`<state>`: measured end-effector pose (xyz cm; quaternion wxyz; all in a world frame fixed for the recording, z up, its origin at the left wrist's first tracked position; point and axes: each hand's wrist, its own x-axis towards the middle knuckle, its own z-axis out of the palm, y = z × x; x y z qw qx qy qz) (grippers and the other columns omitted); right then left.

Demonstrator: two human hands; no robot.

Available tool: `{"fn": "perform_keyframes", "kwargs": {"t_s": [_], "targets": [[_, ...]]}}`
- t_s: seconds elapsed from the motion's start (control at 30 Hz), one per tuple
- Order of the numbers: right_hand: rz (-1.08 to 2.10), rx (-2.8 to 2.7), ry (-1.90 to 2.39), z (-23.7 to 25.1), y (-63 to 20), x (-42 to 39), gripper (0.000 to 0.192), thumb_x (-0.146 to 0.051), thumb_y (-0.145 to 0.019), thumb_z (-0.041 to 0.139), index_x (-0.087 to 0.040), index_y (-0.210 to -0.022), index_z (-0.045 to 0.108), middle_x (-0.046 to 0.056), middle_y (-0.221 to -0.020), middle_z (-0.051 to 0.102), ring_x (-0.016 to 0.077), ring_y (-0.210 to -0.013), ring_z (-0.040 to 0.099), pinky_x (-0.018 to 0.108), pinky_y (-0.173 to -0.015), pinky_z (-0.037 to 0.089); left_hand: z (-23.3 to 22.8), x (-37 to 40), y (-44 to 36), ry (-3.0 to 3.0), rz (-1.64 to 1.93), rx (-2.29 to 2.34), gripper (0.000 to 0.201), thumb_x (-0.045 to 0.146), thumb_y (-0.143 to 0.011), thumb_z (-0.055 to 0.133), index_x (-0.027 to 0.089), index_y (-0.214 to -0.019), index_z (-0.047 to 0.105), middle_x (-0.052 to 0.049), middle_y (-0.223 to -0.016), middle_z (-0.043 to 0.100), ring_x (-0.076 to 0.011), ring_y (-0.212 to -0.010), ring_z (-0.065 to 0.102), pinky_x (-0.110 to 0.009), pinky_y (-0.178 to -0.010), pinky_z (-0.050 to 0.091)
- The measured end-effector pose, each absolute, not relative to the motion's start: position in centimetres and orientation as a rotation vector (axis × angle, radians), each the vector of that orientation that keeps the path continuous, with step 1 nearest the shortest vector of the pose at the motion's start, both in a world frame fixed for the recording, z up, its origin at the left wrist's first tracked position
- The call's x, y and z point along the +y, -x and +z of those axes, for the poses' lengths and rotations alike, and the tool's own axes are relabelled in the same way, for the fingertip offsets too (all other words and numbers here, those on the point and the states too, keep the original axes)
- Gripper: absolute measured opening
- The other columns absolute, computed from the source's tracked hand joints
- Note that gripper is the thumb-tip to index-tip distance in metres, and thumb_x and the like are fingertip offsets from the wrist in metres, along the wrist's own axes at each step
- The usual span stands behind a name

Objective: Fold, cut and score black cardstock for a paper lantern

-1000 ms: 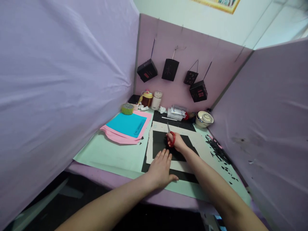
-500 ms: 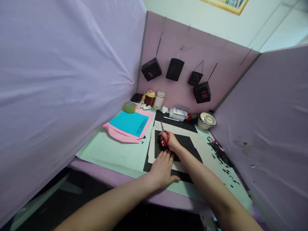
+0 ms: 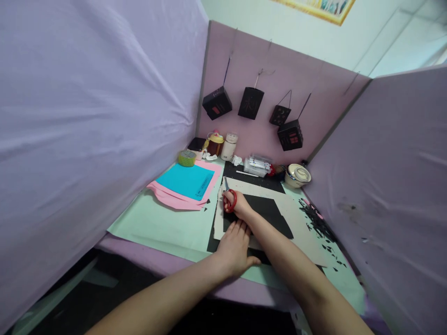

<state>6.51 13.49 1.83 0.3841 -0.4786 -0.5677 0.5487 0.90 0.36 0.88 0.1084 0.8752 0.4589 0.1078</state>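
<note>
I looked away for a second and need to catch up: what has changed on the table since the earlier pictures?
The right hand moved left with the scissors, from the middle of the black paper to its left edge. Nothing was taken up or let go. The left hand stayed flat at the paper's near edge; the tape and blue sheet stayed put.

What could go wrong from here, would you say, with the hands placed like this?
The right hand, gripping the red-handled scissors, is close to the left hand's fingers, so they might bump.
The black sheet, with those fingers over its near edge, could shift if nudged.
Loose black scraps lie to the right; a sweeping forearm might scatter them.
</note>
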Motion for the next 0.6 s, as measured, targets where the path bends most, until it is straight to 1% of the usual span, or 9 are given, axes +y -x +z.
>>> {"fn": "perform_keyframes", "kwargs": {"t_s": [0.1, 0.23, 0.43, 0.6], "targets": [[1.368, -1.456, 1.202, 2.8, -7.2, 13.7, 0.025, -0.035, -0.078, 0.052, -0.018, -0.06, 0.051, -0.002, -0.039, 0.051, 0.0097, -0.033, 0.048, 0.018, -0.034, 0.037, 0.7, 0.5, -1.0, -2.575, 0.289, 1.362, 0.095, 0.069, -0.081, 0.045, 0.002, -0.145, 0.026, -0.021, -0.153, 0.017, -0.0325, -0.142, 0.013, -0.044, -0.116, 0.011], [1.327, -1.467, 1.205, 3.6, -8.5, 13.7, 0.026, -0.037, -0.078, 0.054, -0.019, -0.061, 0.05, -0.003, -0.039, 0.051, 0.0093, -0.033, 0.047, 0.018, -0.033, 0.035, 0.4, 0.5, -1.0, -2.581, 0.291, 1.349, 0.094, 0.071, -0.082, 0.04, 0.001, -0.144, 0.028, -0.022, -0.152, 0.02, -0.0324, -0.142, 0.013, -0.044, -0.116, 0.011], [1.339, -1.506, 1.253, 1.9, -8.3, 13.2, 0.027, -0.038, -0.078, 0.054, -0.018, -0.06, 0.051, -0.002, -0.039, 0.052, 0.0096, -0.032, 0.047, 0.018, -0.032, 0.036, -0.2, 0.6, -1.1, -2.592, 0.345, 1.38, 0.096, 0.072, -0.08, 0.042, 0.004, -0.145, 0.027, -0.02, -0.152, 0.021, -0.0329, -0.142, 0.016, -0.045, -0.115, 0.013], [1.31, -1.49, 1.281, 1.2, -9.7, 13.6, 0.028, -0.038, -0.078, 0.054, -0.018, -0.06, 0.051, -0.002, -0.039, 0.051, 0.0089, -0.031, 0.045, 0.018, -0.031, 0.036, -0.7, 0.8, -1.1, -2.623, 0.365, 1.36, 0.094, 0.073, -0.081, 0.036, 0.005, -0.145, 0.027, -0.019, -0.153, 0.02, -0.0319, -0.142, 0.013, -0.045, -0.115, 0.012]]}}
